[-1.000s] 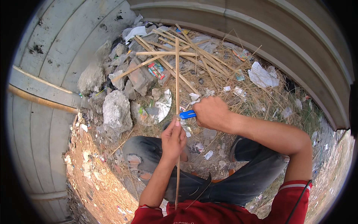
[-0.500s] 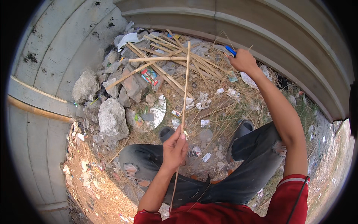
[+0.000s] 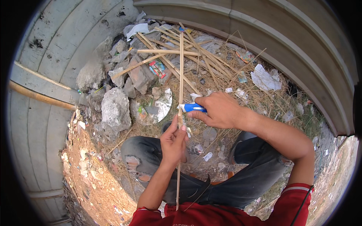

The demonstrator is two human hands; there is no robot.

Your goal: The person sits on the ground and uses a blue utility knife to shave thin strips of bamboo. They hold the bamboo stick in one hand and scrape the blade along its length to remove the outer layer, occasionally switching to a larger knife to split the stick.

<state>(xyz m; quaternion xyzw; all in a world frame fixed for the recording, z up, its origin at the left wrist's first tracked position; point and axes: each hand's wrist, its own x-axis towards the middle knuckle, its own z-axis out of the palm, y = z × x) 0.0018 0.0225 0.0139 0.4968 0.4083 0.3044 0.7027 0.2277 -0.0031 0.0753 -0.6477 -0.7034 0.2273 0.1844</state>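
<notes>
My left hand grips a long thin bamboo strip that runs from near my chest up toward the far wall. My right hand holds a blue-handled knife sideways, its tip touching the strip just above my left hand. Both forearms reach out over my bent knees in dark torn jeans.
A pile of loose bamboo strips lies ahead among grey rocks, scraps of paper and litter on dry grass. Corrugated metal walls enclose the far and left sides. Bare reddish dirt lies to the left.
My right hand swung out to the far right with the knife, then came back to the strip above my left hand. The left hand kept its hold on the strip.
</notes>
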